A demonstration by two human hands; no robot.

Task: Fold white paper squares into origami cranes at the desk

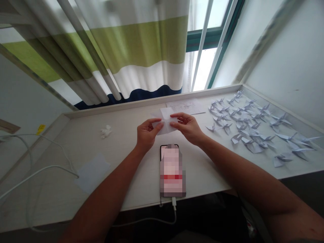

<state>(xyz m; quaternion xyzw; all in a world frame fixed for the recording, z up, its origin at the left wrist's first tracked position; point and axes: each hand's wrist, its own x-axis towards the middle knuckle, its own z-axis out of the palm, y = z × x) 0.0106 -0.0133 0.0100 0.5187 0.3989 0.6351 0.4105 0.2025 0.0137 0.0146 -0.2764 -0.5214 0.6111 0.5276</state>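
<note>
Both your left hand (147, 135) and right hand (190, 128) pinch paper (166, 114) between the worktop's (131, 123) near and far edges; uneven tugging could skew its folds.

Looks like a room in a home, to judge by the long curtain (136, 44) banded in green, white and navy at eleven o'clock, beside the green-framed window (215, 38) at one o'clock. Also reads as domestic from the pale desk (124, 123) running between nine and three o'clock, the phone (173, 172) on a white cable (174, 204) at six o'clock and the folded paper birds (259, 115) at three o'clock.
</note>
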